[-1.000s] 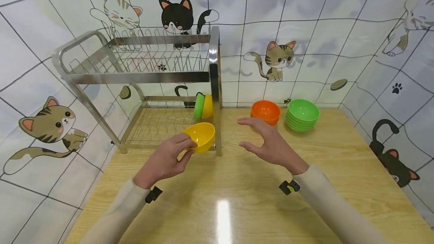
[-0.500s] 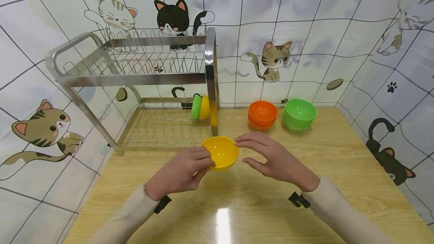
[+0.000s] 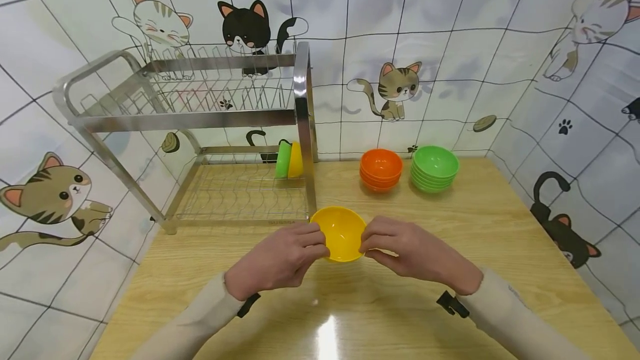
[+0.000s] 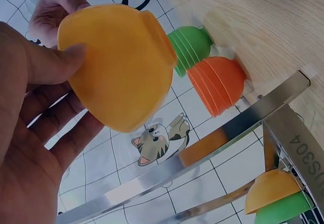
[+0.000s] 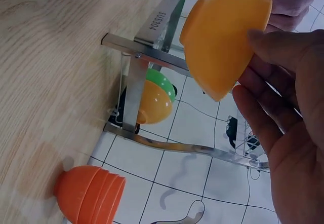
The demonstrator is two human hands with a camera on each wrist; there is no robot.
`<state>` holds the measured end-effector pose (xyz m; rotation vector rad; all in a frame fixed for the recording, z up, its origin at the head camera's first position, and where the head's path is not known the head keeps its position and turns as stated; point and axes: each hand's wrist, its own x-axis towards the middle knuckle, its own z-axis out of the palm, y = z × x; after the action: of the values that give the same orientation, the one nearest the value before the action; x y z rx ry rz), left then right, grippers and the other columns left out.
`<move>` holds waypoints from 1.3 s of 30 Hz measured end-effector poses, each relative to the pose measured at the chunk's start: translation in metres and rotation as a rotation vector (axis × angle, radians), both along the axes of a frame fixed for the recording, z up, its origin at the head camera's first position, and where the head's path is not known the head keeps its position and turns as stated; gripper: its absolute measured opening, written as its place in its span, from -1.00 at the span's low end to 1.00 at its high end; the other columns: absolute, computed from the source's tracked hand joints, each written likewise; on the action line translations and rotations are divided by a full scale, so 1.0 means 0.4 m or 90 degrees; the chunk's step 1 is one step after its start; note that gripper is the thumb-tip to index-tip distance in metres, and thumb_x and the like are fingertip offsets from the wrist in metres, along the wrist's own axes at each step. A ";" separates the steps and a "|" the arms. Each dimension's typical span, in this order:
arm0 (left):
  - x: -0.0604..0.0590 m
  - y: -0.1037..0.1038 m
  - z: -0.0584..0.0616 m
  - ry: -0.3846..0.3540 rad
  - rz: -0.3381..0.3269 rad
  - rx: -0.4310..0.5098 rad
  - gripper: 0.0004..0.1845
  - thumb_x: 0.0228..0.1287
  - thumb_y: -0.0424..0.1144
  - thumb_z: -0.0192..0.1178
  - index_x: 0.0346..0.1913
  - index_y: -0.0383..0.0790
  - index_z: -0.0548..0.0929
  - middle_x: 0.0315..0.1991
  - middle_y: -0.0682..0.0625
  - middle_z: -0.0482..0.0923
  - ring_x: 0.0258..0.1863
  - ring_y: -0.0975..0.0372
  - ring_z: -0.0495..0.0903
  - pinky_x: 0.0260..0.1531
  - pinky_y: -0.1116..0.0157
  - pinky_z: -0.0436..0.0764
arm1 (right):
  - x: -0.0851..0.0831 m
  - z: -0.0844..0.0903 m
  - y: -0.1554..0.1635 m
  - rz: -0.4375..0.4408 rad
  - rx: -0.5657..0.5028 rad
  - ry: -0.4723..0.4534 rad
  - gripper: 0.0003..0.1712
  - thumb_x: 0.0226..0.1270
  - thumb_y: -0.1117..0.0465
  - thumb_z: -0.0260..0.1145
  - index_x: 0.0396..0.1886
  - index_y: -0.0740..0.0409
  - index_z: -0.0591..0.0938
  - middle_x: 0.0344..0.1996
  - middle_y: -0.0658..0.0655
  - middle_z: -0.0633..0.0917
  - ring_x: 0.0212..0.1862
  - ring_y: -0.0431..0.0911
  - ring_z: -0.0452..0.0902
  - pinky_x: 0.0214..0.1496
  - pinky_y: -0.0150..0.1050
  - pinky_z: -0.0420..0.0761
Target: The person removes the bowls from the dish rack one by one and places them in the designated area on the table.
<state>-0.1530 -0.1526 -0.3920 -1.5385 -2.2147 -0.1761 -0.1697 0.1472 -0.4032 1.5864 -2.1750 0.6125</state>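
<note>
A yellow bowl (image 3: 342, 233) is held above the table, its opening tipped toward the head camera. My left hand (image 3: 281, 253) pinches its left rim, with the thumb on the outer wall in the left wrist view. At the opposite rim my right hand (image 3: 407, 249) pinches it too; the right wrist view shows that thumb against the outside of the bowl (image 5: 223, 41). Inside the lower tier of the metal dish rack (image 3: 190, 121), a green bowl (image 3: 283, 160) and another yellow bowl (image 3: 295, 160) stand on edge at the right end.
Behind the hands, a stack of orange bowls (image 3: 381, 170) stands on the wooden table (image 3: 500, 271) beside a stack of green bowls (image 3: 434, 169). The rack's front right post (image 3: 306, 182) rises just behind the held bowl. Cat-patterned walls enclose the back and sides.
My left hand has carried the yellow bowl right and nearer, away from the rack's front. The right hand, first apart with spread fingers, has come to grip the bowl's right rim.
</note>
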 end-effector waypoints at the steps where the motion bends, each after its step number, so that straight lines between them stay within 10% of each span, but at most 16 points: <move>1: 0.001 0.001 0.001 0.003 0.000 0.000 -0.79 0.21 -0.43 0.40 -0.18 -0.08 0.68 -0.27 0.14 0.59 -0.16 0.27 0.51 0.00 0.36 0.61 | 0.003 -0.001 0.000 -0.004 0.010 -0.008 -0.93 0.44 0.15 0.39 -0.15 -0.02 0.73 -0.13 -0.12 0.68 -0.07 -0.28 0.55 0.06 -0.49 0.62; 10: -0.011 0.004 -0.007 -0.018 -0.023 0.014 -0.79 0.26 -0.48 0.31 -0.13 -0.11 0.68 -0.20 0.12 0.65 -0.10 0.27 0.54 0.08 0.40 0.61 | 0.014 -0.004 0.005 -0.004 0.022 -0.022 -0.94 0.43 0.22 0.39 -0.16 0.00 0.68 -0.15 -0.12 0.63 -0.08 -0.27 0.50 0.05 -0.55 0.57; 21: -0.051 0.011 -0.009 -0.074 -0.043 0.176 -0.82 0.29 -0.36 0.40 -0.07 -0.18 0.72 -0.07 0.02 0.65 0.02 0.20 0.59 0.17 0.38 0.62 | -0.011 0.007 0.011 0.013 -0.056 0.057 -0.73 0.64 0.09 0.10 -0.19 0.06 0.68 -0.18 -0.08 0.63 -0.12 -0.24 0.51 0.04 -0.49 0.56; 33: -0.141 -0.002 -0.028 -0.154 0.115 0.511 -0.62 0.22 -0.36 0.46 0.09 -0.29 0.68 0.03 -0.10 0.69 0.05 0.07 0.66 0.14 0.14 0.66 | -0.076 -0.047 0.074 -0.097 -0.041 0.034 -0.58 0.64 -0.02 0.01 -0.22 0.11 0.68 -0.18 -0.02 0.66 -0.13 -0.18 0.53 -0.01 -0.47 0.56; 39: -0.182 -0.004 -0.046 -0.286 0.179 0.640 -0.63 0.31 -0.33 0.40 0.12 -0.34 0.62 0.02 -0.20 0.66 0.03 -0.02 0.67 0.11 0.01 0.71 | -0.112 -0.078 0.100 -0.136 -0.035 0.044 -0.97 0.44 0.25 0.37 -0.23 0.09 0.67 -0.20 -0.02 0.65 -0.12 -0.17 0.52 -0.01 -0.46 0.57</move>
<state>-0.2258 -0.1541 -0.4104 -0.6541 -2.0430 -1.3996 -0.2146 0.1874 -0.4346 1.3061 -2.2173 0.5380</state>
